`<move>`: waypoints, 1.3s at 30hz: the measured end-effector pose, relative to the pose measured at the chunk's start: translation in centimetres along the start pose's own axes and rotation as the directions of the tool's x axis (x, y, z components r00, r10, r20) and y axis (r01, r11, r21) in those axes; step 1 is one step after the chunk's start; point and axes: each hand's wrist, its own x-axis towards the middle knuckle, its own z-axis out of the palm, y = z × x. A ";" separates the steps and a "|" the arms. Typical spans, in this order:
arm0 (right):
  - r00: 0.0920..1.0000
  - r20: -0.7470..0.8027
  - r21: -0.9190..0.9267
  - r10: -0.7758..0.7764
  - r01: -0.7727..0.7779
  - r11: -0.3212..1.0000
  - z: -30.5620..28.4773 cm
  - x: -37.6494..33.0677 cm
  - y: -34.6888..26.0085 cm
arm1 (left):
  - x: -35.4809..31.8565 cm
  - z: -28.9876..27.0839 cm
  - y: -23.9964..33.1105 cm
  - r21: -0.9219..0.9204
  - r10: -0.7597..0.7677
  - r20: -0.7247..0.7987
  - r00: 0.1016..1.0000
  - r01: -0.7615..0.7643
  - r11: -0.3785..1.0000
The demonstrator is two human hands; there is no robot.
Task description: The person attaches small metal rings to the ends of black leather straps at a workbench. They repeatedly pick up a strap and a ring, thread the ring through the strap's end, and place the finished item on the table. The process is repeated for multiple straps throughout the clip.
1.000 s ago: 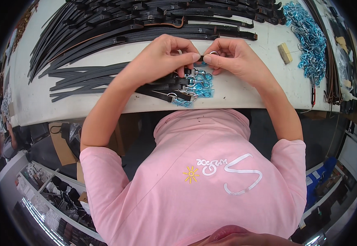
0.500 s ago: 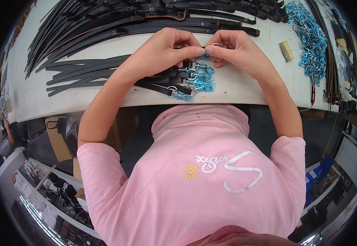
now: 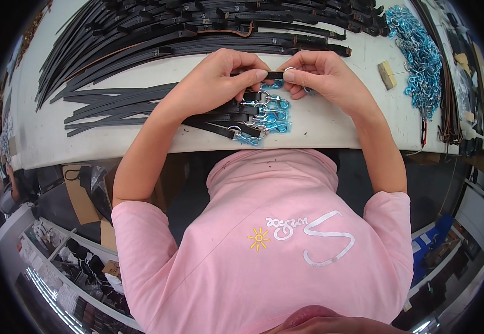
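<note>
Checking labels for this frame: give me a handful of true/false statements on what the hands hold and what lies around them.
1. Both hands pinch the end of one black strap. True: the left hand and right hand meet on the black strap.
2. The right hand holds a metal ring at the strap's end. True: the metal ring sits at its fingertips.
3. The blue chains lie at the table's left end. False: the blue chain pile lies at the right.
4. The finished straps with snap hooks are piled beyond the hands. False: they lie under the hands, near the table edge.
5. The person wears a green shirt. False: the shirt is pink.
</note>
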 end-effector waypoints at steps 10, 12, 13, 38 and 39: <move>1.000 0.008 0.018 0.016 -0.017 1.000 -0.2 0.3 0.2 | 0.2 0.0 0.5 0.083 -0.010 -0.008 1.000 0.010 0.997; 1.000 0.016 0.016 0.021 -0.021 1.000 -0.2 0.2 0.2 | 0.3 0.5 0.5 0.167 0.010 -0.050 0.999 -0.001 0.986; 1.000 0.019 0.010 0.024 -0.024 1.000 -0.2 0.2 0.1 | 0.4 0.7 0.1 0.195 0.033 -0.075 0.997 -0.018 0.981; 0.982 0.008 -0.290 -0.191 0.185 0.939 2.8 -2.2 -0.6 | -3.6 3.9 1.6 0.642 0.513 -0.273 0.814 -0.243 0.727; 0.969 0.031 -0.353 -0.244 0.239 0.905 2.7 -2.4 -1.0 | -3.8 3.8 2.0 0.622 0.470 -0.273 0.839 -0.219 0.751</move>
